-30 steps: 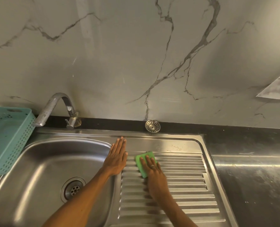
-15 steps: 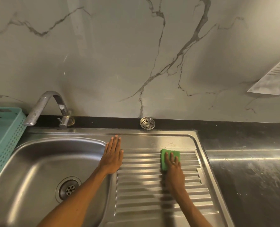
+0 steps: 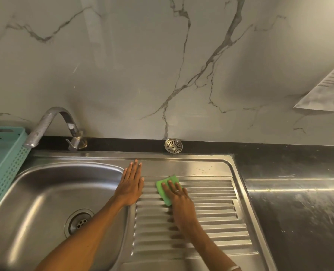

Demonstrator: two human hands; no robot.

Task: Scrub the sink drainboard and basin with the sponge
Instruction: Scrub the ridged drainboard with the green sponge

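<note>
Flat, straight fingers of the right hand [image 3: 179, 198] are pressed on the green sponge [image 3: 167, 187], which is pinned against the ribbed drainboard [image 3: 211, 208] near its far left corner; nothing is curled around it. At nine o'clock from the sponge, the left hand [image 3: 131, 184] is laid flat and open on the strip between drainboard and basin [image 3: 45, 202], with nothing held. A ring is worn on the right hand. At twelve o'clock from the sponge, a round metal strainer [image 3: 173, 145] is leaned against the marble wall. A tap [image 3: 51, 124] is seen at eleven o'clock, beyond the basin, and a teal basket [image 3: 4, 163] at nine o'clock.
</note>
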